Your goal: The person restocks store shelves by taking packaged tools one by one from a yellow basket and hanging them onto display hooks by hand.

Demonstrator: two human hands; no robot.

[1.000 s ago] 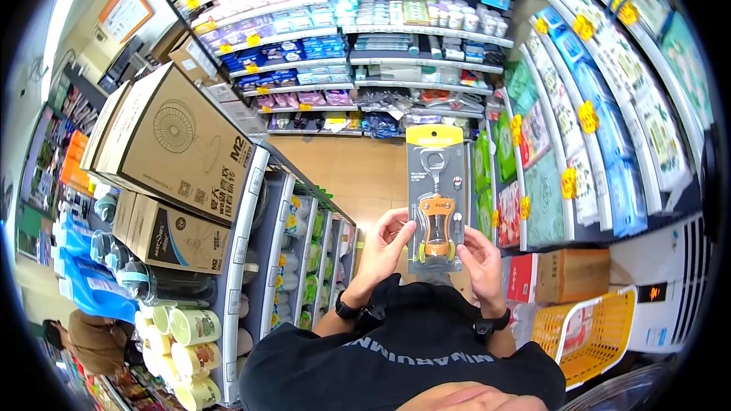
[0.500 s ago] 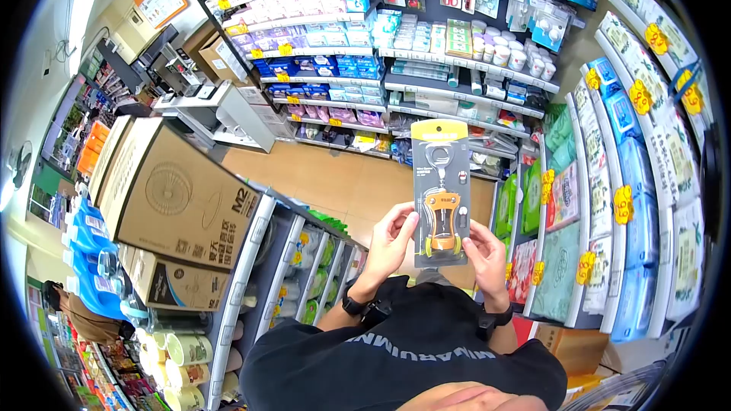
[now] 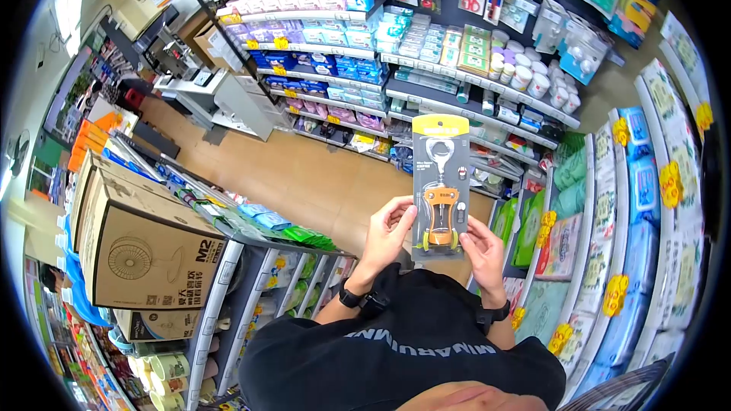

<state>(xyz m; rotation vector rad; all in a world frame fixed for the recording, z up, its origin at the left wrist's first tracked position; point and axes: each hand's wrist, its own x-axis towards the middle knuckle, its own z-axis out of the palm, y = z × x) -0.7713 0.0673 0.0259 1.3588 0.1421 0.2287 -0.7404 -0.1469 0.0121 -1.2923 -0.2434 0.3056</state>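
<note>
A packaged corkscrew is held upright in front of my chest, on a dark card with a yellow top. Its wing-type body is orange-brown with a silver handle loop above. My left hand pinches the card's left edge between thumb and fingers. On the opposite edge, near the bottom, my right hand grips the pack the same way. Both hands are closed on it, and the fingertips behind the card are hidden.
Stocked shelves with tubs and packets stand ahead. On the right, a shelf holds blue wipe packs and yellow price tags. Fan cartons top the left shelf unit. Tiled floor runs between, with a white counter farther back.
My view and body have turned, so the surrounding shelves and cartons sit differently, and more floor shows at left. Both hands keep hold of the packaged corkscrew in nearly the same position.
</note>
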